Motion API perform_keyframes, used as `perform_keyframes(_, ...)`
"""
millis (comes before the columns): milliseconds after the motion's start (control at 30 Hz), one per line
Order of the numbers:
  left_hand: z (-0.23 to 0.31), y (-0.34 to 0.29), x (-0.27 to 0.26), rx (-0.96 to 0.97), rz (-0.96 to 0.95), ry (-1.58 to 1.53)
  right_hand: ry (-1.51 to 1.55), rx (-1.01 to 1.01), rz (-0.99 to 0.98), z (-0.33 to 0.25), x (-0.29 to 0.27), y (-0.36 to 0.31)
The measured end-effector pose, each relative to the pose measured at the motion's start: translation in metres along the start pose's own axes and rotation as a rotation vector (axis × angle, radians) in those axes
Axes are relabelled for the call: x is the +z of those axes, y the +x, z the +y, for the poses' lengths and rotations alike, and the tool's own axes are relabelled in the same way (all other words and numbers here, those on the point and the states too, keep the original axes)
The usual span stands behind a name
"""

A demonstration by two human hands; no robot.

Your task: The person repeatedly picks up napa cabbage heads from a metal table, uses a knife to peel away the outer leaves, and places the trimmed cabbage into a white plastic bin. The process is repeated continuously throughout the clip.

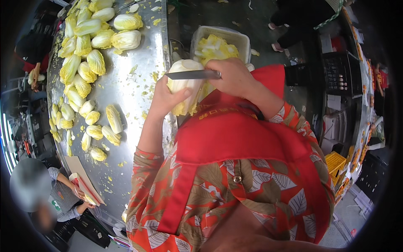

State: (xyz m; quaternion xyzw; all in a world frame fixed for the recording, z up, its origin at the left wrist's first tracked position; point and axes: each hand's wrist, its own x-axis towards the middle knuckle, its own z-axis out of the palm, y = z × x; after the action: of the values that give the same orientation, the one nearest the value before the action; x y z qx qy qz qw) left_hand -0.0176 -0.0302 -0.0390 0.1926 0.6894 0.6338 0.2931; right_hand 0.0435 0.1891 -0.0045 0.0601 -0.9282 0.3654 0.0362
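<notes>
Steel surface (134,90): wet, strewn with small leaf scraps. Trimmed napa cabbages (86,63) lie in a loose band along its far and left side, several touching. Pale plastic tub (240,38) beyond the surface edge, filled with yellow cabbage pieces. Lower left: another person (63,195) in a striped top at a cutting board (79,170). Right side: yellow crate (336,161) on the floor, dark scale-like device (341,71) above it.

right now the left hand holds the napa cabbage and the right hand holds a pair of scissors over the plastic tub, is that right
Not quite. The head view shows the right hand holding a knife, not scissors. The rest stands: the left hand holds the napa cabbage over the plastic tub.
</notes>
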Motion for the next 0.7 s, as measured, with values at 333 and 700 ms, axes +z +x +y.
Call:
perform_keyframes(333,0.006,0.003,0.02,0.074,-0.047,-0.028,0.022,0.024,-0.001,0.006,-0.006,-0.021)
perform_keyframes(700,0.012,0.004,0.026,0.078,-0.094,-0.053,0.018,0.077,-0.07,0.003,-0.013,-0.027)
